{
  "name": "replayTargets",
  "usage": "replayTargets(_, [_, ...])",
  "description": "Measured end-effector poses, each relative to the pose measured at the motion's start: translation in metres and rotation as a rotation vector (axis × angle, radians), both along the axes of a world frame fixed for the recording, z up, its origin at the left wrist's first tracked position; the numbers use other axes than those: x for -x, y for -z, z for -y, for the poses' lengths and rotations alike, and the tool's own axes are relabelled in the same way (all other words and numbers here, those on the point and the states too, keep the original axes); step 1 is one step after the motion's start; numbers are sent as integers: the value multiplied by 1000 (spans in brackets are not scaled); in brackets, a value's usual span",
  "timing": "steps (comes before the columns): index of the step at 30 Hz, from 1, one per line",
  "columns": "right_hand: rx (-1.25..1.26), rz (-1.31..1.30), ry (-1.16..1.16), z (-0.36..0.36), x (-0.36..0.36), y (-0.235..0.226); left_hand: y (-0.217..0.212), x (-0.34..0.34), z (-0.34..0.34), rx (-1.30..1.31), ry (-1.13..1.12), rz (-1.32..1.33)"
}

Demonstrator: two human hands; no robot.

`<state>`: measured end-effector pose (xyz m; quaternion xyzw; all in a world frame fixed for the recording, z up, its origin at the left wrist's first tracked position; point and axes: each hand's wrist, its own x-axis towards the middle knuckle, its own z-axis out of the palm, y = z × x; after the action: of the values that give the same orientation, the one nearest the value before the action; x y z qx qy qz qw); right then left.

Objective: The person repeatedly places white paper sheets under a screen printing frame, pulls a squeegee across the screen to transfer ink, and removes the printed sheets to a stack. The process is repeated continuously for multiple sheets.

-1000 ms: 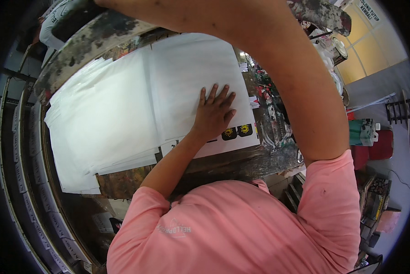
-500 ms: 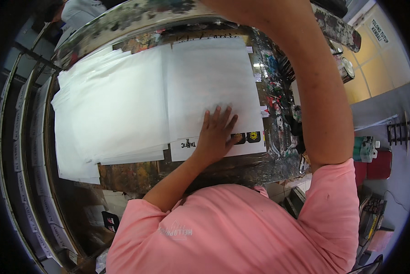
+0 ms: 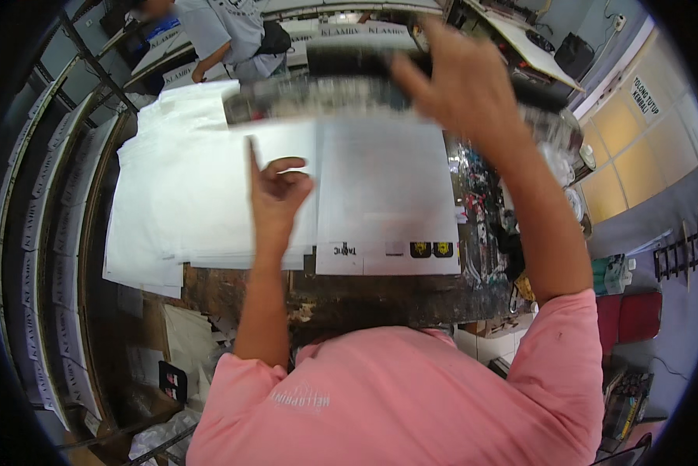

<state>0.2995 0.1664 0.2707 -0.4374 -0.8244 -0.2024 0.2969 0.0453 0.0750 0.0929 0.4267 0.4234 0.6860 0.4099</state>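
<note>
Head view: printed sheet lies at one o'clock, white stack at ten. Left hand over stack: index straight, other fingers curled, can't tell grip. Right hand farther out at one, blurred, thumb spread, grip unclear, by dark bar. Co-worker at eleven.

From my end I make out pale lettering on the pink T-shirt, dark print along the printed sheet's near edge, repeated black words on the white shelf strips, and black-lettered door sign.
</note>
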Motion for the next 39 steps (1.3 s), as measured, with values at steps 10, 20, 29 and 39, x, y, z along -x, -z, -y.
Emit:
replayTargets(10, [775,86,-232,20,-41,176,118,31,86,252,-204,-896])
replayTargets(20, [384,166,-152,-272,-15,261,149,44,88,234,-204,-1136])
replayTargets(29, [531,210,-145,-265,-6,262,139,43,85,270,-176,-1082])
replayTargets(39, [434,167,10,-205,13,271,123,38,79,342,-198,-1161])
